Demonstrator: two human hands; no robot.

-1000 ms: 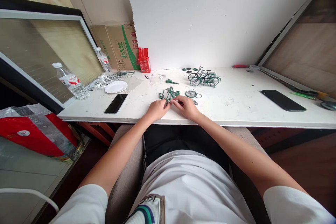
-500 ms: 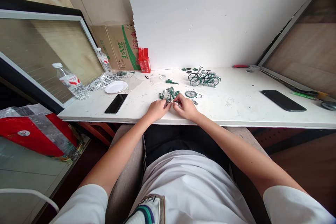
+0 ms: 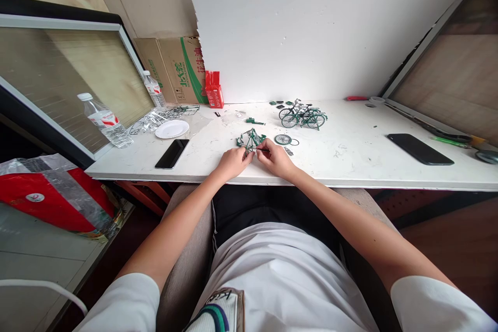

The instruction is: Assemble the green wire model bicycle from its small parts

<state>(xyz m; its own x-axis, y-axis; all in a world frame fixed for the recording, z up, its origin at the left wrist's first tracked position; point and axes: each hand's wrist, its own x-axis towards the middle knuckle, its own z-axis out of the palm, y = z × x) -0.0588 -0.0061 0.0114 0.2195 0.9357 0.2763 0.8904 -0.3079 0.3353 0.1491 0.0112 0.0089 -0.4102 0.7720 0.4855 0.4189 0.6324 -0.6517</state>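
Note:
My left hand [image 3: 234, 163] is closed on the lower part of a small green model bicycle [image 3: 251, 137] near the table's front edge. Its fingertips hide some of the frame. Beside it, my right hand [image 3: 277, 160] pinches a thin dark tool [image 3: 263, 150], whose tip points left at the bicycle; the tip itself is too small to make out. A loose spoked wheel [image 3: 282, 139] and a thin black ring [image 3: 294, 141] lie just right of the bicycle. Close to my right hand is a small dark part [image 3: 288, 151]. Farther back rests a green piece [image 3: 254, 121].
Model bicycles [image 3: 302, 115] stand at the back. Left are a phone [image 3: 172, 154], white plate [image 3: 171, 129], heap of thin parts [image 3: 155, 116], bottles [image 3: 105, 122] and red box [image 3: 214, 90]. Right are a black phone [image 3: 420, 149] and red-handled item [image 3: 357, 98].
The model bicycle has turned slightly between my fingers, and the dark tool in my right hand has shifted a little. Both hands stay in nearly the same place.

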